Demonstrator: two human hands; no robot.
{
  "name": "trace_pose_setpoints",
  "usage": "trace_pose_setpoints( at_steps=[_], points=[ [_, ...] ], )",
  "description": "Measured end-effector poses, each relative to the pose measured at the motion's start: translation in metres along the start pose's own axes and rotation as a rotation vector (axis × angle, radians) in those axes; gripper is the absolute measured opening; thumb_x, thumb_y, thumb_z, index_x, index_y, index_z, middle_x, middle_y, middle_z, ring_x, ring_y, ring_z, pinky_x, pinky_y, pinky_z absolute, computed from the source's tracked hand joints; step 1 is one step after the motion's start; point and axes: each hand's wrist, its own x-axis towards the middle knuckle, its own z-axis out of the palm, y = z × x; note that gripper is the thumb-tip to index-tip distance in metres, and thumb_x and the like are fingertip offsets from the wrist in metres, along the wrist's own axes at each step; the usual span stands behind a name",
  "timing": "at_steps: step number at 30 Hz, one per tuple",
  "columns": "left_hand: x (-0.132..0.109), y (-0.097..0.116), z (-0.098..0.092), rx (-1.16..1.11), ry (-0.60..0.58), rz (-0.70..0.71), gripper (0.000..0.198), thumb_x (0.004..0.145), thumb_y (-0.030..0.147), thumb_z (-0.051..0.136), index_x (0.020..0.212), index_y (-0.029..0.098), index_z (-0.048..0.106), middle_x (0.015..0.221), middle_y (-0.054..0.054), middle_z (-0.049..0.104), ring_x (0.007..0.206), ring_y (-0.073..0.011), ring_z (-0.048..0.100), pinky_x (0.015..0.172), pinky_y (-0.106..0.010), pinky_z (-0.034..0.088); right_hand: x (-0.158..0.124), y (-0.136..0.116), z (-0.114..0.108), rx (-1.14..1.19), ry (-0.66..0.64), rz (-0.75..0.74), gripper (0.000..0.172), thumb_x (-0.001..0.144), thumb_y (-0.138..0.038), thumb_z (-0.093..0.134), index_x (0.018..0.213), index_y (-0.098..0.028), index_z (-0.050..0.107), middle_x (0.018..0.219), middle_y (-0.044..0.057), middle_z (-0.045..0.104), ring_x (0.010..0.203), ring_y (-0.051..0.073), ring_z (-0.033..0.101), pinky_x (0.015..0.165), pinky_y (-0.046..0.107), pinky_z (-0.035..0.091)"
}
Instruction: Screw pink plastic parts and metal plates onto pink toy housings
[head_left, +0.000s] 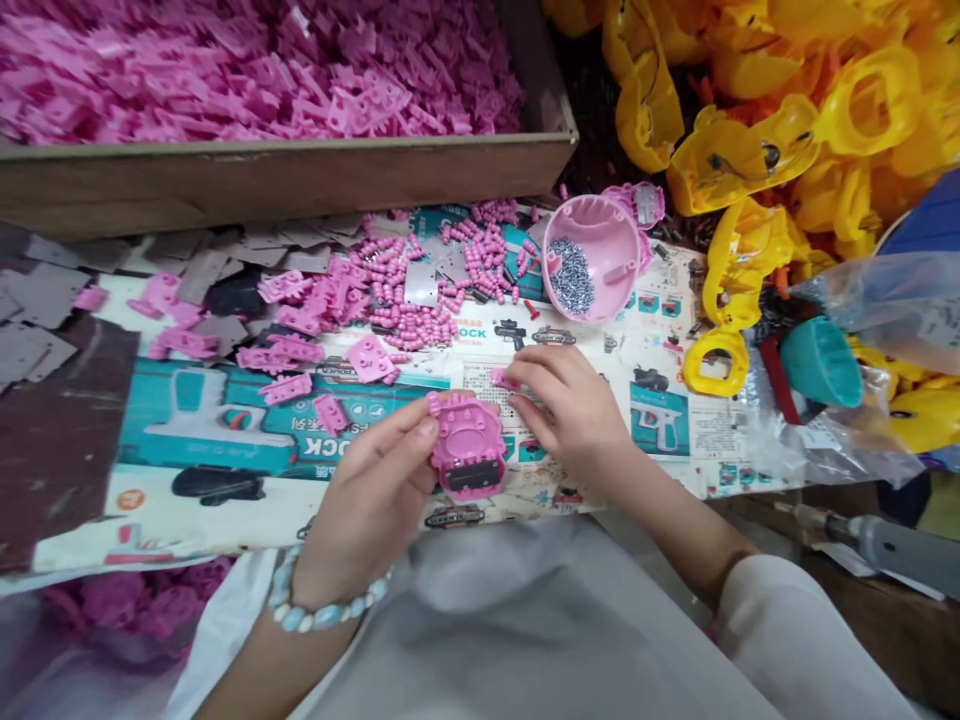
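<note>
My left hand (371, 490) grips a pink plastic toy housing (466, 446) by its left side, thumb on top, just above the printed cardboard (225, 420) on the work surface. My right hand (570, 410) is beside it on the right, fingers curled, pinching a small pink plastic piece (504, 380) at the fingertips close to the housing's top. A beaded bracelet (322, 610) circles my left wrist.
Loose pink plates (300, 330) and pink beaded pins (420, 300) lie behind the hands. A pink bowl (592, 255) holds small screws. A wooden bin (285, 180) of pink parts stands at the back. Yellow toy shells (757, 150) pile up right; an electric screwdriver (885, 545) lies lower right.
</note>
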Motion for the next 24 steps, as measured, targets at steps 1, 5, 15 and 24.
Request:
trace_pose_setpoints(
  at_steps=[1,5,15,24],
  points=[
    [0.001,0.000,0.001,-0.018,0.002,-0.014,0.015,0.082,0.030,0.068,0.093,0.021,0.073,0.094,-0.006,0.069,0.079,-0.0163,0.066,0.069,-0.025,0.055,0.002,0.000,0.000,0.026,0.016,-0.028,0.014,0.088,-0.013,0.053,0.100,-0.010,0.061,0.102,0.011,0.061,0.095,0.021,0.053,0.084,0.036,0.045],
    [0.003,0.000,0.002,-0.041,-0.032,-0.038,0.014,0.082,0.030,0.069,0.090,0.020,0.073,0.090,-0.004,0.070,0.075,-0.0136,0.066,0.066,-0.020,0.055,0.008,-0.013,-0.005,0.159,0.194,-0.011,0.009,0.083,-0.007,0.058,0.092,-0.010,0.061,0.091,0.008,0.063,0.089,0.015,0.058,0.080,0.028,0.048],
    [-0.007,0.000,0.006,0.172,-0.045,0.051,0.030,0.085,0.038,0.063,0.106,0.019,0.071,0.100,-0.009,0.069,0.095,-0.0227,0.065,0.080,-0.031,0.055,0.009,-0.033,-0.008,0.262,0.191,-0.219,0.015,0.081,-0.005,0.060,0.095,-0.010,0.061,0.096,0.011,0.065,0.091,0.016,0.060,0.084,0.029,0.049],
    [-0.013,-0.007,0.003,0.685,-0.010,0.476,0.024,0.093,0.021,0.052,0.110,0.024,0.069,0.101,-0.003,0.067,0.092,-0.0137,0.063,0.083,-0.022,0.051,0.006,-0.046,-0.018,0.369,0.206,-0.210,0.016,0.079,-0.005,0.062,0.095,-0.008,0.061,0.094,0.011,0.064,0.089,0.016,0.060,0.080,0.030,0.051]
  ],
)
